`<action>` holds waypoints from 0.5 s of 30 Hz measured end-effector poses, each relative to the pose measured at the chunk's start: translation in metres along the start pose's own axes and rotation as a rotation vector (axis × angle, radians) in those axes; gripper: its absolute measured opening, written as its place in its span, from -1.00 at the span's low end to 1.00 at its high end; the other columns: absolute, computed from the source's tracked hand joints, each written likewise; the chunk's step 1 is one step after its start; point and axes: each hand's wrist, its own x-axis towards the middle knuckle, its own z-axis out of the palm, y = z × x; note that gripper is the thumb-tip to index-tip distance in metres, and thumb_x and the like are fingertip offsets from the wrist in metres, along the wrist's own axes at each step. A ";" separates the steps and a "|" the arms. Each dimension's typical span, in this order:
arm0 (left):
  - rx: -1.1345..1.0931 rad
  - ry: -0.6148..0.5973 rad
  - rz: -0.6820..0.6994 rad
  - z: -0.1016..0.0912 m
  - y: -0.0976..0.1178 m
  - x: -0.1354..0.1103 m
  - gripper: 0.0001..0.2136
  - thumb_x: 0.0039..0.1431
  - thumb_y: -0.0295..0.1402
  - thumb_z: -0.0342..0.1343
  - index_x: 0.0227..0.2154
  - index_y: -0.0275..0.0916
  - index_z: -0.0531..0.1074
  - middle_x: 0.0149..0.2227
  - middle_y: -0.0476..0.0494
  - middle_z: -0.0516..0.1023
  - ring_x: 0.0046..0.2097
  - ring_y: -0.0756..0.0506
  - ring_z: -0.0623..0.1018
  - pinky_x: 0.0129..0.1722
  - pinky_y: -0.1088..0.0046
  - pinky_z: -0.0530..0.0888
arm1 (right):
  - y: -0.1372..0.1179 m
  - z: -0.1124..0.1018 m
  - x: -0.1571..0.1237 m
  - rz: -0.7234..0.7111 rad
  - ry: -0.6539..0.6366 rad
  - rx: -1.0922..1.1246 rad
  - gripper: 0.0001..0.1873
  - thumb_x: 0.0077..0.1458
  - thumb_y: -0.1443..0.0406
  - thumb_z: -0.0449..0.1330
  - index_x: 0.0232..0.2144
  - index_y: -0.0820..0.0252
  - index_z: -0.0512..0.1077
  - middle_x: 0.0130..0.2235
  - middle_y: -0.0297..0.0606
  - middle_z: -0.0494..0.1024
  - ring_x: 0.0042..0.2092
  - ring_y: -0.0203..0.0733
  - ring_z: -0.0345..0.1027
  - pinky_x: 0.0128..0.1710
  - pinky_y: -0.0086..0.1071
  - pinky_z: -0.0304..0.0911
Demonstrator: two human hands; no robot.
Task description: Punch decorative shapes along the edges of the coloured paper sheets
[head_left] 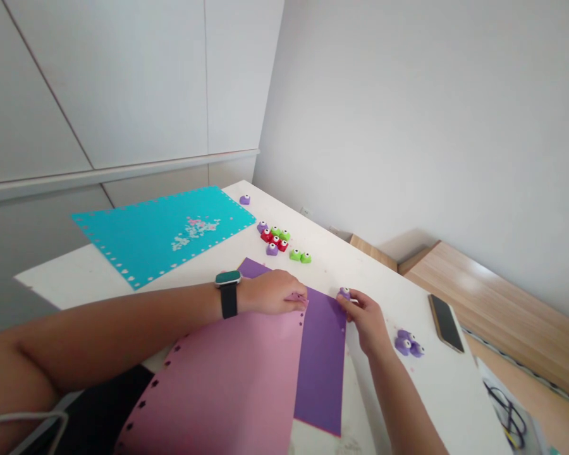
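While I bend over the white table point(436, 392) — left hand point(272, 292): fingers together, resting on the pink card sheet point(218, 379), at its top edge.
Right hand point(366, 321): fingers clamped on a purple craft punch point(344, 292), at the purple card sheet's point(321, 360) upper corner.
Hidden: punch's underside — behind my fingers.
Cut off: pink sheet's lower end.

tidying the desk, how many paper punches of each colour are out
purple punches: 7, counting the one at the right hand
green punches: 4
red punches: 3
total: 14
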 end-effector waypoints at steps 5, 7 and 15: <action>0.003 0.040 0.004 0.002 0.000 0.000 -0.82 0.26 -0.20 0.19 -0.29 -0.17 0.61 -0.32 -0.12 0.68 -0.27 -0.13 0.63 -0.29 0.48 0.37 | -0.011 0.019 0.043 -0.330 0.026 -0.469 -0.64 -0.03 0.07 0.37 -0.22 0.13 0.60 -0.22 -0.21 0.64 -0.31 -0.12 0.40 -0.25 -0.25 0.27; 0.024 0.026 -0.006 0.002 0.000 0.000 -0.81 0.26 -0.20 0.18 -0.28 -0.17 0.62 -0.31 -0.12 0.68 -0.26 -0.14 0.63 -0.28 0.47 0.37 | -0.012 0.032 0.061 -0.385 0.021 -0.539 -0.67 -0.03 0.08 0.35 -0.22 0.10 0.61 -0.20 -0.22 0.65 -0.26 -0.09 0.40 -0.20 -0.24 0.27; 0.085 -0.023 -0.044 0.000 0.003 -0.001 -0.78 0.28 -0.16 0.16 -0.24 -0.17 0.61 -0.24 -0.14 0.69 -0.19 -0.19 0.65 -0.23 0.42 0.40 | -0.001 0.066 0.089 -0.456 0.016 -0.582 -0.63 -0.07 0.10 0.38 -0.18 0.08 0.64 -0.28 -0.25 0.63 -0.21 -0.07 0.43 -0.15 -0.27 0.29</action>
